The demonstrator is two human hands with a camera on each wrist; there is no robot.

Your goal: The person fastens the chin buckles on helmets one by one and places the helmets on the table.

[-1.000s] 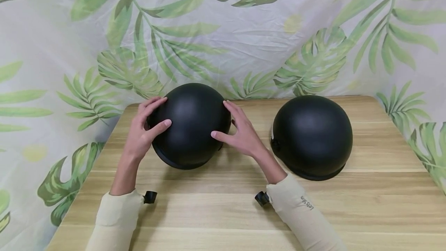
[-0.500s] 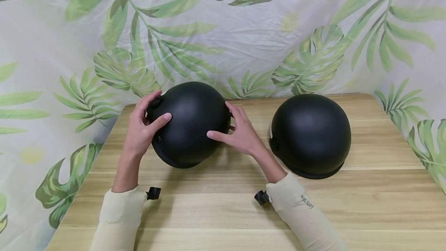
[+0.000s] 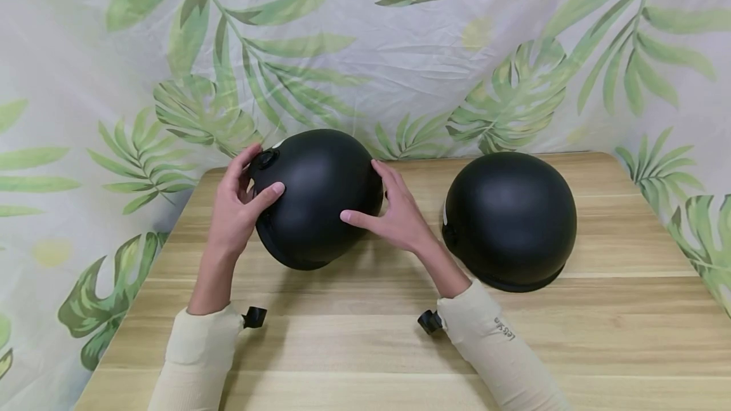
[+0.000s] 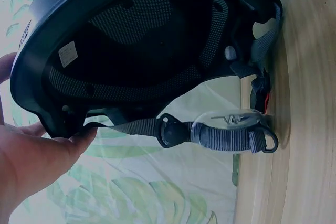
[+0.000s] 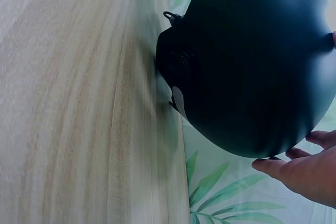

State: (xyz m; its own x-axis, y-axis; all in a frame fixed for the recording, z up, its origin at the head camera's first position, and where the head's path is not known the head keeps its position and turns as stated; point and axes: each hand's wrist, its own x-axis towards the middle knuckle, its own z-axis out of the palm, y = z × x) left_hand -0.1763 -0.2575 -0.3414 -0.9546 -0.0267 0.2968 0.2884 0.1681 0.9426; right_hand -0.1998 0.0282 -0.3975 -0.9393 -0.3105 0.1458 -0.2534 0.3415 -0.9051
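A matte black helmet (image 3: 320, 202) is tilted at the left half of the table, its left side raised. My left hand (image 3: 231, 214) grips it at the left edge, thumb on the shell and fingers beside a round black knob (image 3: 268, 158). On the other side my right hand (image 3: 396, 217) holds the shell, its thumb at the front and its fingers farther back. The left wrist view looks into the helmet's dark padded inside, with a small white label (image 4: 67, 54) and a grey chin strap (image 4: 226, 138) hanging near the table. Whether the far rim touches the table is unclear.
A second black helmet (image 3: 511, 221) stands upright on the wooden table (image 3: 354, 347) to the right of my right hand. Behind the table hangs a leaf-patterned cloth (image 3: 400, 68). Small black devices (image 3: 429, 321) stick out from both sleeve cuffs.
The helmet has tipped to the right, and its left-side knob has come into view. My left fingers have shifted from the shell to its edge. The second helmet stays in place.
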